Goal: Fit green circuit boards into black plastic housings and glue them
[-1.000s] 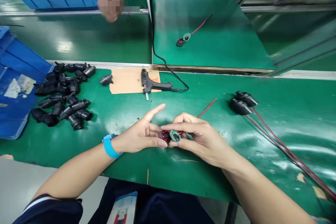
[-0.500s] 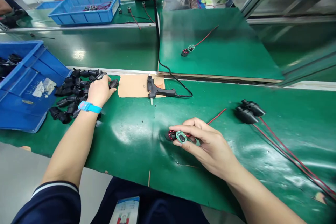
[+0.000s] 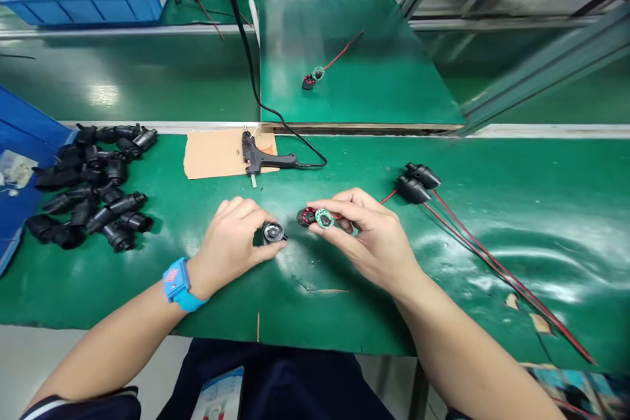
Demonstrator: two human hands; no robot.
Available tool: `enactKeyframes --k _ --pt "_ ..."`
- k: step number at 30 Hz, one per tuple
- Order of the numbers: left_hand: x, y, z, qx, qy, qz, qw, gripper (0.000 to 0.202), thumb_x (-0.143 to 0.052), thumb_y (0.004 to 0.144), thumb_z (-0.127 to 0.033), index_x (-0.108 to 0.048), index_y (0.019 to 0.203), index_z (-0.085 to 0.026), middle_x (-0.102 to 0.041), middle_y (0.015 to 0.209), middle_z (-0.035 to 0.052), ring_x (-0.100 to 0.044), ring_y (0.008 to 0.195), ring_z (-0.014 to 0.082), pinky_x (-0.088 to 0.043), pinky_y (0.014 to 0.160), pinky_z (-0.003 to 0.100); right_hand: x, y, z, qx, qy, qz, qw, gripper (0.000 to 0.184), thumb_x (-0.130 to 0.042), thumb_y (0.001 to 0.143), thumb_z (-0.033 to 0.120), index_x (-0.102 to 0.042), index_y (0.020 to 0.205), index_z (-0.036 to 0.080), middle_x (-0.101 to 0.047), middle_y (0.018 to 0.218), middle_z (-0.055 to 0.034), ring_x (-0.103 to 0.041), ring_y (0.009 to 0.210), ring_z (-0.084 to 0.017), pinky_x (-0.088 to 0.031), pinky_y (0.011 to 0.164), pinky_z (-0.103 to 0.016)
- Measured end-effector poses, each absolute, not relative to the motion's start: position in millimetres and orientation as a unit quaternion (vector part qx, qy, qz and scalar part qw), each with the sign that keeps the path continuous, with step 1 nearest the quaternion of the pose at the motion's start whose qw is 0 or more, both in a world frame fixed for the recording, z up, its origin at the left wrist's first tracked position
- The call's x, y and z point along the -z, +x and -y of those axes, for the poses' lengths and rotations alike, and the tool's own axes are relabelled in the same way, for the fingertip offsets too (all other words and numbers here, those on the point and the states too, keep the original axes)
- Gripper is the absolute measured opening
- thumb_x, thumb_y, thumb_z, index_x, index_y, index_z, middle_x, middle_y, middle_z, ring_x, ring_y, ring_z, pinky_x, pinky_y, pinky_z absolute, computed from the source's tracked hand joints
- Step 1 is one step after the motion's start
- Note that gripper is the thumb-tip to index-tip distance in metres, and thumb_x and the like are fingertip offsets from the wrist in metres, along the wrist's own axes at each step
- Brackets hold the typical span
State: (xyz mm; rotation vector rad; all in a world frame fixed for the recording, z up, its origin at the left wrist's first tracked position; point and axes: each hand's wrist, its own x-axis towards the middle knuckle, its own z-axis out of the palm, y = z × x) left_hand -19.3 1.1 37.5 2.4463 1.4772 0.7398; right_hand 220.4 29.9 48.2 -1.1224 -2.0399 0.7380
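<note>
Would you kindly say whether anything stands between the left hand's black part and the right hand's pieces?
Nothing visible does: a gap over the tabletop separates the black part in the left hand from the red-and-black piece and circuit board in the right hand.

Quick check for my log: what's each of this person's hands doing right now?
Left hand: closed, holding a black cylindrical part.
Right hand: closed, holding a small green circuit board beside a black-and-red round part.
</note>
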Motion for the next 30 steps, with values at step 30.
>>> enactKeyframes --k 30 --pt "-16.0 -11.9 4.5 -0.321 0.734 -0.487 0.346 0.033 -0.082 0.080 -0.034 -0.062 0.100 -0.018 -0.071 0.095 0.0036 -0.066 0.076 0.0153 -0.058 0.069 0.030 -48.8 215.2 -21.0 -0.481 -0.408 0.734 0.252 0.024 -0.060 0.097 0.027 -0.057 0.120 0.022 -0.064 0.095 -0.0023 -0.057 0.071 -0.012 -0.050 0.063 -0.025"
